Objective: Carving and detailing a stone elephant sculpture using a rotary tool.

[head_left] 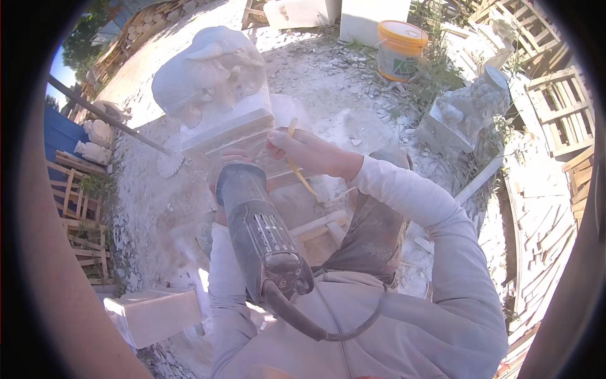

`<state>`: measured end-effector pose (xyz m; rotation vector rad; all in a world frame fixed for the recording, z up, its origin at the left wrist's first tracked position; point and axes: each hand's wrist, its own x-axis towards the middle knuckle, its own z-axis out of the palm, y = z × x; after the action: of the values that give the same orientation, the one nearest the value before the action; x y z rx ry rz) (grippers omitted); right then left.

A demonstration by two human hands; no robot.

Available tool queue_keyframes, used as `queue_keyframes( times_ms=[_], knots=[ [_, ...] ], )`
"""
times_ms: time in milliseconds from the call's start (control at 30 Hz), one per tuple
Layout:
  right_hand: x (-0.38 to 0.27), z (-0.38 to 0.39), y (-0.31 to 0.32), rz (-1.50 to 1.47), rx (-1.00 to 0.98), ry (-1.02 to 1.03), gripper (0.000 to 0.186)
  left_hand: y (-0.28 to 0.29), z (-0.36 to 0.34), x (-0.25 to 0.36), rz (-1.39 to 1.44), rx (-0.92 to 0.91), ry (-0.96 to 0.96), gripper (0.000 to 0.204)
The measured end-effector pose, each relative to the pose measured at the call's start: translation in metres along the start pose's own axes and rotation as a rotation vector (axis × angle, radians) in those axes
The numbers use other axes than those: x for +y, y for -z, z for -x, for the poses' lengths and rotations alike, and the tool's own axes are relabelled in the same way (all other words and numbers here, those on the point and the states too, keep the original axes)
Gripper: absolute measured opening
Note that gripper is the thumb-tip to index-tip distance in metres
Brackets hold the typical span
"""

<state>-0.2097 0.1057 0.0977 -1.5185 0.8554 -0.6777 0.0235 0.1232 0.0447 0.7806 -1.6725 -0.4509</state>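
A long grey-black power grinder [249, 224] lies along my left forearm, its front end up by the carved block and its cord looping over my lap. My left hand [232, 156] grips that front end, mostly hidden behind the tool. My right hand [297, 148], just right of it, has its fingers closed on a thin, bent yellow strip [303, 181]. Above both hands stands a pale stone carving [208, 76] with a rounded animal-like form on a rectangular base [226, 126].
A white bucket with an orange rim [398, 60] stands at the back right near another carved stone [467, 110]. Wooden pallets [555, 110] line both sides. A metal pole [95, 107] slants at the left. A pale stone box [151, 316] lies lower left on rubble-strewn ground.
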Motion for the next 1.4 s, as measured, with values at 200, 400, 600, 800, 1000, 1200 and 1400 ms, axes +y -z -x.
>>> queue_keyframes(
  times_ms=[200,400,600,800,1000,1200,1400],
  knots=[
    [-0.028,-0.017,-0.018,0.143,0.091,0.278,0.072,-0.006,0.028,0.027,0.444,-0.267,0.403,0.043],
    [-0.042,0.033,-0.020,0.164,0.014,-0.035,0.070,-0.024,0.003,0.066,0.032,-0.230,-0.010,0.058],
    [-0.013,0.214,0.003,-0.585,-0.152,0.125,0.061,0.007,-0.032,0.064,-0.251,-0.073,-0.131,0.061],
    [0.106,0.358,-0.027,0.128,0.285,-0.708,0.051,0.017,-0.048,0.031,-0.440,-0.095,-0.088,0.066],
    [0.203,0.450,-0.011,0.396,0.860,-0.956,0.048,0.036,-0.045,0.016,-0.491,-0.189,-0.262,0.073],
    [0.183,0.536,0.044,0.857,1.388,-0.858,0.047,0.052,-0.030,0.031,-0.651,-0.253,-0.408,0.063],
    [0.203,0.507,0.047,0.255,1.405,-0.776,0.046,0.058,-0.010,0.041,-0.579,-0.212,-0.286,0.062]
  ],
)
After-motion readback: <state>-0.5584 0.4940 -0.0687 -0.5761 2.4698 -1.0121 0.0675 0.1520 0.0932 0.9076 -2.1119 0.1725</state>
